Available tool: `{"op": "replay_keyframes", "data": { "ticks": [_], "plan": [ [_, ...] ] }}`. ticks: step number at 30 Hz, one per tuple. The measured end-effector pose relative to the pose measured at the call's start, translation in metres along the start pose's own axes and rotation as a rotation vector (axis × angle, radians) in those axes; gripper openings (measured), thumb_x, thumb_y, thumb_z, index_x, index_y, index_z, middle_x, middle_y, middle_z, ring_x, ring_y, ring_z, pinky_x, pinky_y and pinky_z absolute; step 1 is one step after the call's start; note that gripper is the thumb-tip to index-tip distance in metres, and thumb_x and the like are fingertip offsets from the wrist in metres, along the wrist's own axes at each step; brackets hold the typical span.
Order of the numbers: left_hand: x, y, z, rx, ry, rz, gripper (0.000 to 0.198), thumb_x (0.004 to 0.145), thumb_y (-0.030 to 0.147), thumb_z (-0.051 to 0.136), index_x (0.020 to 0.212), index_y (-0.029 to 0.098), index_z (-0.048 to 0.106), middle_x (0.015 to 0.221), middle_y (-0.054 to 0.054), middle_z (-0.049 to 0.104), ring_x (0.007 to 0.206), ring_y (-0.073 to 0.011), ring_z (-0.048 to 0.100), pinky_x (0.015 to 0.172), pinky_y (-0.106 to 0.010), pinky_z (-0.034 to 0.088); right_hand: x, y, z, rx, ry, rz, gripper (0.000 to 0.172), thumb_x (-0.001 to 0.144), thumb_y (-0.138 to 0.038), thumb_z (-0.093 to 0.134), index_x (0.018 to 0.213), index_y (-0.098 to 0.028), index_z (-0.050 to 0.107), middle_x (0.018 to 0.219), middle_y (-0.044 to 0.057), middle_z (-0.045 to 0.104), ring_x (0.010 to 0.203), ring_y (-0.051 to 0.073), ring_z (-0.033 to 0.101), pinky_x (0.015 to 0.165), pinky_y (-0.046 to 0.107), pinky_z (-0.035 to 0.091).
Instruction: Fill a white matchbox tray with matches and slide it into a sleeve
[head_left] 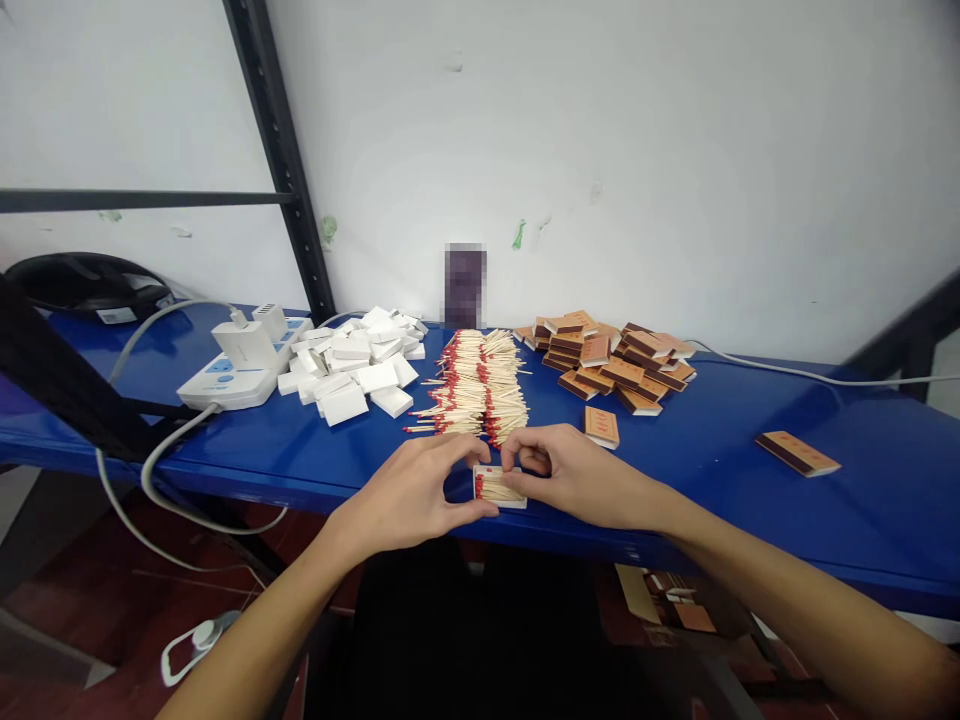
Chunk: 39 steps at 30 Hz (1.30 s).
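A small white tray (511, 504) filled with red-tipped matches lies at the front edge of the blue table. My left hand (420, 490) holds its left end between thumb and fingers. Over the tray's right part, my right hand (574, 475) has its thumb and fingertips closed at the matches; whether they pinch any is too small to tell. Just behind the hands is a large pile of matches (480, 385). White trays (360, 360) are heaped to its left, and orange-brown matchbox sleeves (615, 360) to its right. One sleeve (601, 426) lies close behind my right hand.
A power strip (236, 380) with chargers and white cables sits at the left by a black shelf post (285, 150). Another matchbox sleeve (797, 453) lies on the blue table (712, 450) at the right. An open box with items stands below the table.
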<state>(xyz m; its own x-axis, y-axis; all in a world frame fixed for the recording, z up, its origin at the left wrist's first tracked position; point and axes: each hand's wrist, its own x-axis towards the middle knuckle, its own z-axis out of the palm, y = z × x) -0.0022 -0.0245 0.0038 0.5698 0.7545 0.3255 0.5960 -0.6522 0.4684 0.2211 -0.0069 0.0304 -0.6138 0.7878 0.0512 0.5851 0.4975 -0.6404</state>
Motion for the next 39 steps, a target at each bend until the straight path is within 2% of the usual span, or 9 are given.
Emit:
{"op": "replay_keyframes", "data": {
  "ticks": [11,22,24,29,34,39],
  "plan": [
    [0.0,0.0,0.0,0.023,0.0,0.032,0.029,0.084,0.041,0.072,0.102,0.021,0.061,0.083,0.001,0.062,0.072,-0.0148,0.057,0.074,-0.027,0.044,-0.002,-0.001,0.0,-0.034,0.034,-0.001,0.014,0.087,-0.03,0.058,0.078,-0.019,0.06,0.059,-0.007,0.033,0.054,0.009,0.033,0.052,0.024,0.027],
    [0.0,-0.001,0.0,0.019,0.0,0.045,0.03,0.085,0.043,0.071,0.104,0.022,0.062,0.085,0.0,0.063,0.074,-0.0153,0.058,0.075,-0.028,0.045,-0.001,-0.002,0.002,-0.047,0.006,-0.004,0.015,0.087,-0.03,0.057,0.078,-0.019,0.062,0.057,-0.008,0.034,0.053,0.009,0.033,0.052,0.024,0.026],
    [0.0,-0.001,0.0,0.022,-0.002,0.043,0.03,0.085,0.043,0.07,0.104,0.022,0.062,0.086,0.0,0.064,0.074,-0.0154,0.058,0.075,-0.028,0.045,-0.002,-0.002,-0.001,-0.063,0.017,-0.007,0.015,0.087,-0.03,0.057,0.079,-0.02,0.063,0.057,-0.007,0.035,0.053,0.009,0.034,0.052,0.024,0.027],
    [0.0,-0.001,0.0,0.023,-0.014,0.037,0.03,0.086,0.044,0.069,0.106,0.021,0.065,0.091,-0.001,0.066,0.079,-0.0163,0.06,0.076,-0.028,0.045,-0.01,0.007,-0.021,-0.235,0.139,0.031,0.011,0.087,-0.027,0.055,0.084,-0.021,0.064,0.061,-0.005,0.042,0.055,0.011,0.042,0.054,0.025,0.031],
    [0.0,-0.002,0.0,0.012,-0.032,0.049,0.03,0.088,0.045,0.066,0.106,0.021,0.07,0.1,-0.005,0.066,0.086,-0.0175,0.063,0.076,-0.028,0.046,-0.023,0.03,-0.035,-0.388,0.039,-0.015,0.013,0.09,-0.029,0.055,0.095,-0.024,0.065,0.072,0.0,0.057,0.069,0.016,0.053,0.064,0.028,0.038],
    [0.0,-0.001,-0.001,0.022,-0.04,0.048,0.03,0.089,0.045,0.065,0.105,0.02,0.072,0.102,-0.005,0.066,0.088,-0.0177,0.064,0.08,-0.029,0.046,-0.026,0.036,-0.035,-0.385,-0.034,-0.028,0.021,0.097,-0.037,0.047,0.092,-0.025,0.064,0.079,0.003,0.06,0.076,0.019,0.053,0.069,0.031,0.041]
  ]
}}
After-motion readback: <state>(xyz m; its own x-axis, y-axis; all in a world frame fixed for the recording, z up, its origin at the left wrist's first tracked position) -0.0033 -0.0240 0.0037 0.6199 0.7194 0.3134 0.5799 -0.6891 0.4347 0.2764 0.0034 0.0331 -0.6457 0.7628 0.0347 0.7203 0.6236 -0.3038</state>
